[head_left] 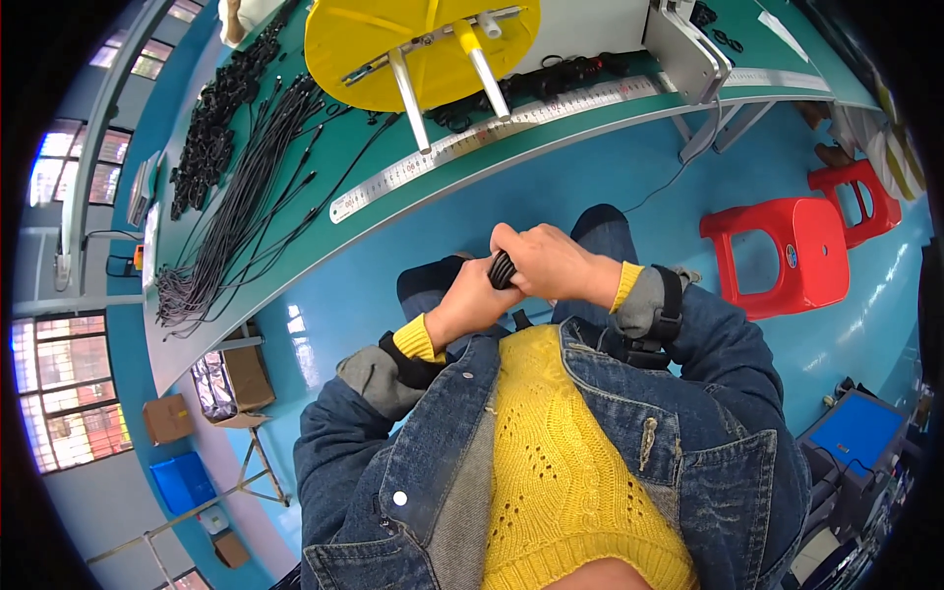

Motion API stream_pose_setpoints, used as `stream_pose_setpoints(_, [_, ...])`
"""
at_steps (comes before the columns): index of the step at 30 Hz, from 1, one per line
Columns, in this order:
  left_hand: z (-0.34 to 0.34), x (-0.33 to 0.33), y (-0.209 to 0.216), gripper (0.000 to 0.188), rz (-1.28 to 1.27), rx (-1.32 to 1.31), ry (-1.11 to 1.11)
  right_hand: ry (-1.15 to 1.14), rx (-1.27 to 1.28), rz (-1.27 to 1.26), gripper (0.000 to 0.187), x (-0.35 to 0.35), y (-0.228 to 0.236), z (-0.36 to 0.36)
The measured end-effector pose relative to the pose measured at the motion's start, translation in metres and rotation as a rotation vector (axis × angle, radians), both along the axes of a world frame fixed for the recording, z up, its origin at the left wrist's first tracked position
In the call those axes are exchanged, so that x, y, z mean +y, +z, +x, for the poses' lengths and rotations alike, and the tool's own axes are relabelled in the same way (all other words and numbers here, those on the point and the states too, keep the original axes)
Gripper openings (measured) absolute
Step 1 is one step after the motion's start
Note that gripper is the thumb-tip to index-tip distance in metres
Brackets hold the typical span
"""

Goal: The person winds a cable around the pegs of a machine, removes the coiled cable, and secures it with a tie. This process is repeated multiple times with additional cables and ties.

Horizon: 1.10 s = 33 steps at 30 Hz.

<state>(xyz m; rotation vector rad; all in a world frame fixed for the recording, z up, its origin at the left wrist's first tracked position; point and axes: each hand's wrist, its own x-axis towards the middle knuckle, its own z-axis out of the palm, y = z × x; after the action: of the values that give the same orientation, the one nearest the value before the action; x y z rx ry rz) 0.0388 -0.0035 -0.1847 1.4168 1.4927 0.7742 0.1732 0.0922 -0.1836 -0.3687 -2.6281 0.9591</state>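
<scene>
Close together over my lap, both hands grip a small coiled bundle of black cable [502,270]. My left hand [470,298] wraps its fingers round the bundle from the left. From the right, my right hand [553,262] closes on the same coil, its thumb and fingers at the top. Parts of the coil are hidden inside the hands. Beyond them, a yellow round disc [393,49] with pale metal pegs [410,101] stands over the table edge. A long steel ruler [442,147] lies along that edge.
On the green table [295,231], loose black cables [231,216] spread at left beside a heap of coiled cables [211,133]. A grey metal bracket [688,54] stands at right. Red stools [801,256] are on the blue floor at right; cardboard boxes [167,420] are at left.
</scene>
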Motion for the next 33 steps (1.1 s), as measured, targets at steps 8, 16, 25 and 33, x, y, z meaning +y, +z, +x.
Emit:
stream_pose_setpoints(8, [-0.005,0.005,-0.012,0.011,-0.518,-0.531,0.214,-0.107,-0.130,-0.077,0.028,0.011,-0.020,-0.017])
stream_pose_setpoints(16, [-0.025,0.010,0.008,0.012,-0.454,-0.675,0.375,-0.234,0.300,0.213,0.025,0.078,0.024,-0.032])
stream_pose_setpoints(25, [-0.029,0.021,0.033,0.009,-0.230,-0.677,0.390,-0.439,0.227,0.060,0.016,0.128,0.023,-0.056])
stream_pose_setpoints(33, [-0.036,0.055,0.042,0.016,0.044,-0.822,0.518,-0.293,0.219,-1.297,0.015,0.075,0.035,-0.040])
